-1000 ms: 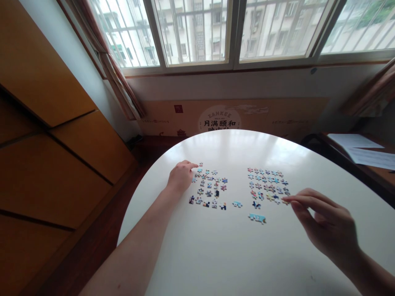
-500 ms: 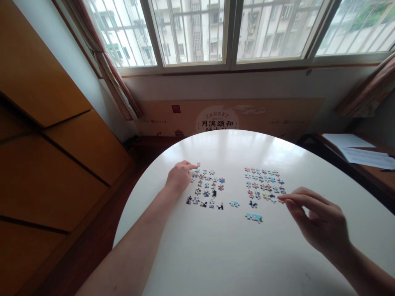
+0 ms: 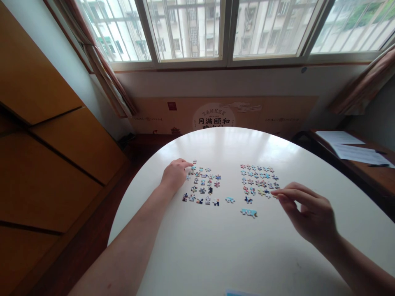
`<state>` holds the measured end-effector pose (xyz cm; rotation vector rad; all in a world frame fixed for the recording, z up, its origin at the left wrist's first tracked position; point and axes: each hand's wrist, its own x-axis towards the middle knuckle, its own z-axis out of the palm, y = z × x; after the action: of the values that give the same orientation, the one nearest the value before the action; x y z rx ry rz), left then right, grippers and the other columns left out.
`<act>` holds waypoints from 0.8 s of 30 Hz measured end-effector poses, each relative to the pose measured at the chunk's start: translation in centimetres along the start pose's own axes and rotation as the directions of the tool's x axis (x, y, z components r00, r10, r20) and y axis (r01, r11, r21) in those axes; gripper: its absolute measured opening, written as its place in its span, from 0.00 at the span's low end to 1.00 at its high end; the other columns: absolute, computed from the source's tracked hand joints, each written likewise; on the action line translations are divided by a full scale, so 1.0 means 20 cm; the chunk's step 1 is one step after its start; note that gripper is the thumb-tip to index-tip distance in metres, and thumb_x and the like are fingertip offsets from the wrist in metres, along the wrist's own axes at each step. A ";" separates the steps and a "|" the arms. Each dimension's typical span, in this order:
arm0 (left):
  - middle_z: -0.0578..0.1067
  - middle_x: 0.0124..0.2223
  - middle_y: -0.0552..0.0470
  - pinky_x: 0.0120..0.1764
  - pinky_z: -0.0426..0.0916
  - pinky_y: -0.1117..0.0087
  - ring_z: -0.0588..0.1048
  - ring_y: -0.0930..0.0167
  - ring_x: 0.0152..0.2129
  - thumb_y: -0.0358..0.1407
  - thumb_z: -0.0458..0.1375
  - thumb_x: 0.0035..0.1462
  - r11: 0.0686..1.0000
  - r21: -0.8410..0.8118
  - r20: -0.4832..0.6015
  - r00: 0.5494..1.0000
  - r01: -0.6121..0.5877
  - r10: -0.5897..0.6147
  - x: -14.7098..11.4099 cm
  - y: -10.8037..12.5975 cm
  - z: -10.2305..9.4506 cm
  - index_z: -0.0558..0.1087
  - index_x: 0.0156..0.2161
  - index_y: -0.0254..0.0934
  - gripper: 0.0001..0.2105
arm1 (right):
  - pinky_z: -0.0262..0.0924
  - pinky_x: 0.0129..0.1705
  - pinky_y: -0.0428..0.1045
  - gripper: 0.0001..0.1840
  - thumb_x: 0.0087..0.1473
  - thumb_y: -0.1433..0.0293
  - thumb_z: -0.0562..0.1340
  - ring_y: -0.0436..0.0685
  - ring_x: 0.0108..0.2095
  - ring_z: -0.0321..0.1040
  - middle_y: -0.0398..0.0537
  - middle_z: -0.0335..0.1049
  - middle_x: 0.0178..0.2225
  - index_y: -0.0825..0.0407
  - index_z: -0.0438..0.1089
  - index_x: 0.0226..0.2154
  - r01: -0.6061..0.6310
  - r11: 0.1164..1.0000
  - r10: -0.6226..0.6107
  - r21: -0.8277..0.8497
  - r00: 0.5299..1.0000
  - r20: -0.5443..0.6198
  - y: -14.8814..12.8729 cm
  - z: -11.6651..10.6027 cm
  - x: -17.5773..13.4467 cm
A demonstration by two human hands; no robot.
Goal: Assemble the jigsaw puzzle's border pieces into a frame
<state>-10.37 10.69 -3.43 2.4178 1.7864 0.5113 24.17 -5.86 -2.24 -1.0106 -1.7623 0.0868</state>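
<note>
Several jigsaw puzzle pieces [image 3: 202, 190] lie in loose rows at the left of the white round table [image 3: 197, 246]. My left hand [image 3: 175, 174] rests at their far left, index finger stretched out onto a small piece [image 3: 193, 167], its other fingers partly hidden. A second block of puzzle pieces [image 3: 259, 174] lies to the right. At that block's near right corner, my right hand [image 3: 308, 209] pinches thumb and index finger at a puzzle piece [image 3: 274, 196], mostly covered by the fingertips. Nearer to me lie a joined light blue section [image 3: 249, 212], a dark blue cluster [image 3: 248, 200] and a light blue cluster [image 3: 230, 200].
A light blue edge [image 3: 239, 293] shows at the bottom of the view. Papers [image 3: 354, 152] and a pen [image 3: 379, 165] lie on a brown side table at the right. Wooden cabinets [image 3: 46, 172] stand at the left, and windows [image 3: 188, 33] line the back.
The view has shifted slightly, and a light blue edge has come in at the bottom. Both hands stay at about the same puzzle pieces.
</note>
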 end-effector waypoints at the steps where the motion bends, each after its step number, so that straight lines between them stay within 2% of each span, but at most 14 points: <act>1: 0.79 0.48 0.51 0.48 0.72 0.66 0.77 0.65 0.44 0.28 0.53 0.64 1.000 -0.006 0.001 1.000 -0.002 0.002 0.00 0.00 0.00 0.82 0.47 0.44 0.16 | 0.59 0.24 0.47 0.11 0.58 0.80 0.64 0.51 0.26 0.67 0.47 0.72 0.30 0.50 0.77 0.39 -0.007 1.000 0.007 0.000 1.000 0.000 0.00 0.00 0.00; 5: 0.79 0.48 0.51 0.47 0.72 0.66 0.77 0.66 0.42 0.28 0.53 0.63 1.000 -0.020 0.003 1.000 -0.003 0.003 0.01 -0.02 0.01 0.83 0.46 0.44 0.17 | 0.60 0.24 0.47 0.10 0.58 0.80 0.64 0.52 0.27 0.68 0.47 0.72 0.30 0.50 0.77 0.38 -0.026 1.000 0.026 0.004 1.000 -0.003 0.01 0.00 -0.01; 11: 0.79 0.49 0.50 0.47 0.72 0.66 0.77 0.66 0.43 0.26 0.52 0.62 1.000 0.004 -0.009 1.000 0.004 -0.004 0.01 -0.03 0.01 0.82 0.49 0.43 0.19 | 0.60 0.24 0.47 0.11 0.58 0.80 0.64 0.51 0.26 0.67 0.47 0.72 0.30 0.49 0.77 0.39 -0.007 1.000 0.007 0.000 1.000 -0.006 0.00 0.00 0.00; 17: 0.79 0.51 0.50 0.50 0.72 0.65 0.77 0.64 0.47 0.25 0.51 0.62 0.999 0.033 -0.018 1.000 0.006 -0.006 0.02 -0.02 0.01 0.81 0.49 0.40 0.19 | 0.60 0.23 0.47 0.10 0.58 0.79 0.64 0.51 0.25 0.67 0.47 0.73 0.29 0.50 0.77 0.38 0.000 1.000 0.000 -0.006 1.000 -0.004 0.00 0.01 0.01; 24: 0.80 0.51 0.50 0.52 0.71 0.66 0.77 0.65 0.47 0.24 0.49 0.62 1.000 0.020 -0.031 0.999 0.008 -0.007 0.02 -0.03 0.01 0.81 0.49 0.38 0.20 | 0.60 0.22 0.47 0.09 0.58 0.79 0.64 0.52 0.26 0.69 0.47 0.74 0.30 0.50 0.78 0.37 -0.013 1.000 0.013 -0.009 1.000 -0.008 0.01 0.00 0.00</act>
<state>-10.79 11.30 -3.81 2.4287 1.8204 0.5360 24.18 -5.77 -2.37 -1.0275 -1.7506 0.0830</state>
